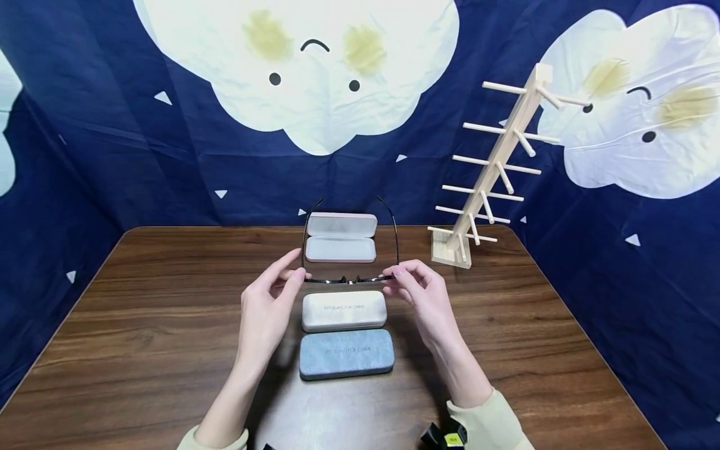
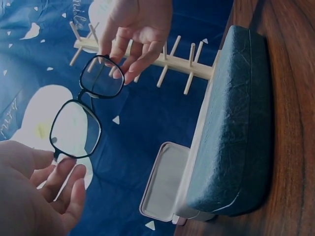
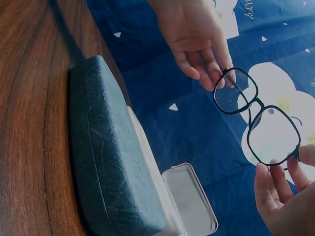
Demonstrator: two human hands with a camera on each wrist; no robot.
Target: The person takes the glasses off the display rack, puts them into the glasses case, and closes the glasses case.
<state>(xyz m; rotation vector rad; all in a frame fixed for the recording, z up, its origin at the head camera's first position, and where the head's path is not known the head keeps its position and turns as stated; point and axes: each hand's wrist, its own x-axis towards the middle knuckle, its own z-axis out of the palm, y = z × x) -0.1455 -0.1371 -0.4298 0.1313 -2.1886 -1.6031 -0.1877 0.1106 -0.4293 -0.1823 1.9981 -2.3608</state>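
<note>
Black-framed glasses (image 1: pixel 349 280) hang in the air over the table, temples unfolded and pointing away from me. My left hand (image 1: pixel 300 273) pinches the frame's left corner and my right hand (image 1: pixel 392 273) pinches the right corner. The left wrist view shows the glasses (image 2: pixel 86 105) between my left hand (image 2: pixel 61 169) and my right hand (image 2: pixel 120 61). In the right wrist view the lenses (image 3: pixel 256 118) face the camera. Beneath the glasses lie a closed white case (image 1: pixel 344 310) and a closed blue-grey case (image 1: pixel 346 354). An open pale pink case (image 1: pixel 341 237) sits behind them, with nothing in it.
A wooden rack (image 1: pixel 489 175) with several pegs stands at the table's (image 1: pixel 140 325) back right. Dark blue cloth with white cloud faces (image 1: pixel 304 69) hangs behind and beside the table. The blue-grey case (image 2: pixel 231 123) fills much of both wrist views.
</note>
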